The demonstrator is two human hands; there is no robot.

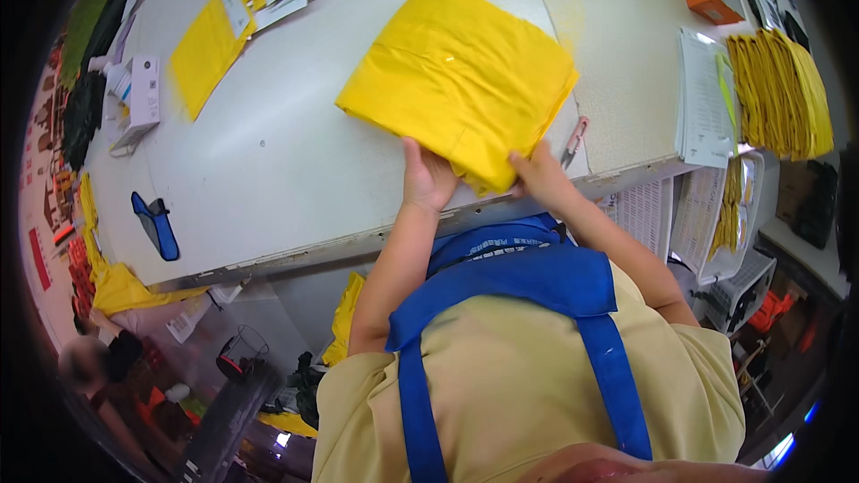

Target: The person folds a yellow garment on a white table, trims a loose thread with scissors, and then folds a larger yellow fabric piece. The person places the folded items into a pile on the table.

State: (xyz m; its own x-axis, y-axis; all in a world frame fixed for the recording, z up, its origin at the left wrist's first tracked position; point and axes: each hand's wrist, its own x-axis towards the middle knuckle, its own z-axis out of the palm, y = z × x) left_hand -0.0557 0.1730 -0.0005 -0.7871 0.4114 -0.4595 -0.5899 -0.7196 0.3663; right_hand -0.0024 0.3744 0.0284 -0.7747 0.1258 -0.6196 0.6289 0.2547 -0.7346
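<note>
The left hand [428,181] and right hand [540,177] are holding the near edge of a folded, rectangular yellow cloth [461,80], lying at their twelve o'clock; folding is looking mostly done, smoothing possibly remaining.

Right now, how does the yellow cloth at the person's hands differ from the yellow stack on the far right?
The cloth shows one broad, creased face, while the stack shows many folded layers side by side. The left hand and right hand hold the cloth at its near side; no hand touches the stack. The cloth lies left of the white papers, the stack right of them. Both are yellow and folded.
</note>
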